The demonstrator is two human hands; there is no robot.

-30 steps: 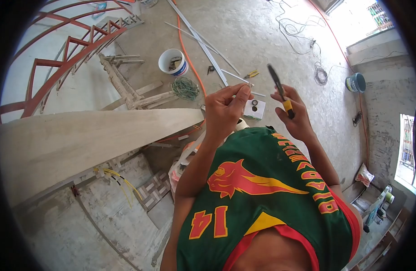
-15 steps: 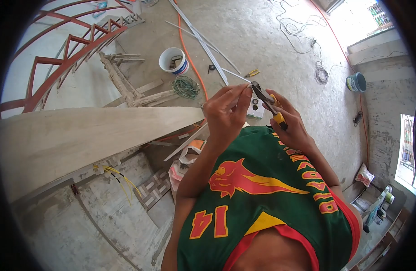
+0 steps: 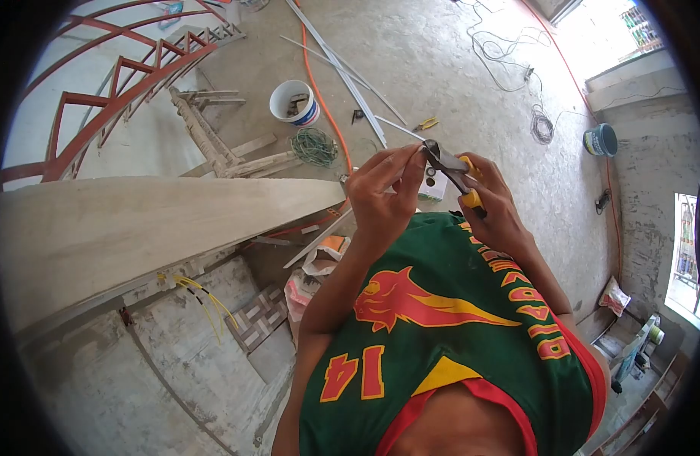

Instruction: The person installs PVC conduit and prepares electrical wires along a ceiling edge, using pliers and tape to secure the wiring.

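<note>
pliers [image 3: 450, 169] sit clenched in my right hand [image 3: 493, 204], nose meeting something tiny pinched in my left hand [image 3: 384, 191] at chest height; i judge a steady squeeze comes next.

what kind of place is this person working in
Most likely a building still under construction. The concrete floor is bare and strewn with loose cables, a white bucket and conduit strips. Yellow wires poke from an unfinished wall, and the right hand holds pliers.

Pliers [image 3: 450, 169] in right hand [image 3: 493, 205], left hand [image 3: 384, 194] alongside
</note>
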